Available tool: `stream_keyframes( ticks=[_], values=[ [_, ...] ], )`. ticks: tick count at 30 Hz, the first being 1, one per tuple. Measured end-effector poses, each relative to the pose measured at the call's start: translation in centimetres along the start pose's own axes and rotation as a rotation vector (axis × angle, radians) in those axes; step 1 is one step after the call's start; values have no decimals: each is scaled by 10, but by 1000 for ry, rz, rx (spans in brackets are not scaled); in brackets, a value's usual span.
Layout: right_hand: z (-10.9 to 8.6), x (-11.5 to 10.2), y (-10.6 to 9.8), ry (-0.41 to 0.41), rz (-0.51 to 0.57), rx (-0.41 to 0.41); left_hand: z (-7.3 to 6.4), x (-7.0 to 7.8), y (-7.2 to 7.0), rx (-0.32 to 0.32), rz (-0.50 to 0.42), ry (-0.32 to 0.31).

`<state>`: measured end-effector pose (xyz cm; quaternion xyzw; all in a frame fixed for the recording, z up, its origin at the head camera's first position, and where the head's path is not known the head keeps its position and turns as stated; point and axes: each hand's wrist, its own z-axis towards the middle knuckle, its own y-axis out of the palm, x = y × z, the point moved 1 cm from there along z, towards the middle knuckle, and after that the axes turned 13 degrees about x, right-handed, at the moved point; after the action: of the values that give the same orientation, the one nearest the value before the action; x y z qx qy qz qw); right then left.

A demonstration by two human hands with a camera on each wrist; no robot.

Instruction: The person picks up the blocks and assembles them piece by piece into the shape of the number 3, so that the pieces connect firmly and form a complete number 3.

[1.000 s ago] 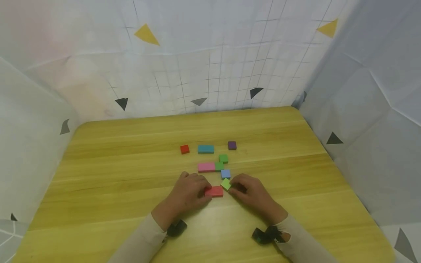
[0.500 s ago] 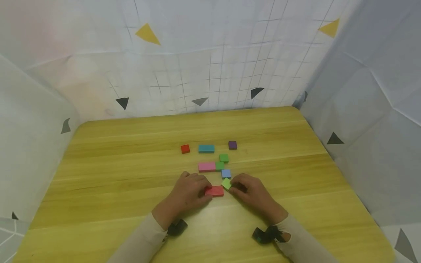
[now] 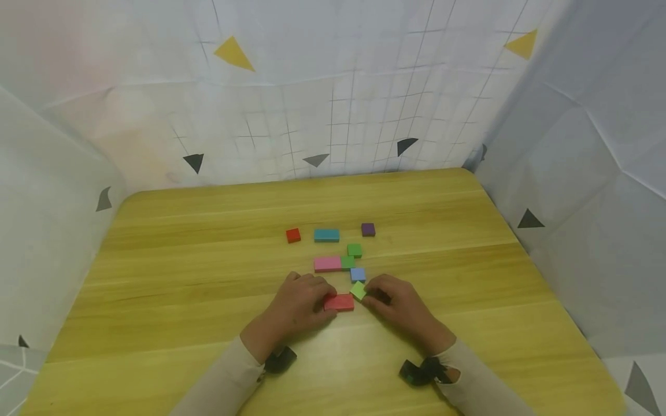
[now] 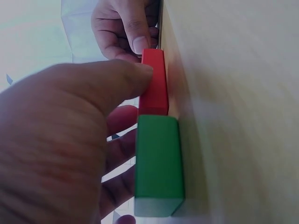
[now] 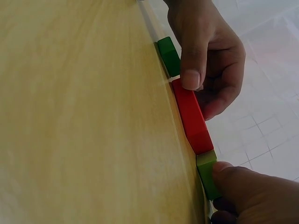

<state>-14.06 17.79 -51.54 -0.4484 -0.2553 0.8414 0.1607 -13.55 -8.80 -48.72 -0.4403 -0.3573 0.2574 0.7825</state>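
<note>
My left hand pinches the left end of a red rectangular block lying on the table, with the thumb along its near side. A dark green block stands at the red block's left end, under the palm; the head view hides it. My right hand pinches a small light green block between thumb and fingers. In the head view it lies turned at an angle by the red block's far right corner; in the right wrist view it meets the red block's end. A blue block lies just beyond it.
Farther back, a pink block adjoins a green block, with another green block behind. A red cube, a teal block and a purple cube form a back row. White sheeting surrounds the wooden table.
The view shifts very slightly between the first two frames. Both hands and all the blocks keep their places.
</note>
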Motion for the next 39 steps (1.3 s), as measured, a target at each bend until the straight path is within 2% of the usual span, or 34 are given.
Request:
stream_keyframes(
  ticks=[7, 13, 19, 29, 39],
  values=[
    [0, 0, -1, 1, 2, -1, 1, 0, -3, 4, -4, 1],
    [-2, -1, 1, -10, -6, 9, -3, -3, -6, -29, -17, -52],
    [-2, -1, 1, -18, 3, 11, -10, -6, -10, -21, -38, -78],
    [0, 2, -1, -30, -5, 4, -29, -17, -15, -48, -178, -174],
    [-1, 2, -1, -25, -2, 6, -35, -23, -17, -17, -223, -177]
  ],
)
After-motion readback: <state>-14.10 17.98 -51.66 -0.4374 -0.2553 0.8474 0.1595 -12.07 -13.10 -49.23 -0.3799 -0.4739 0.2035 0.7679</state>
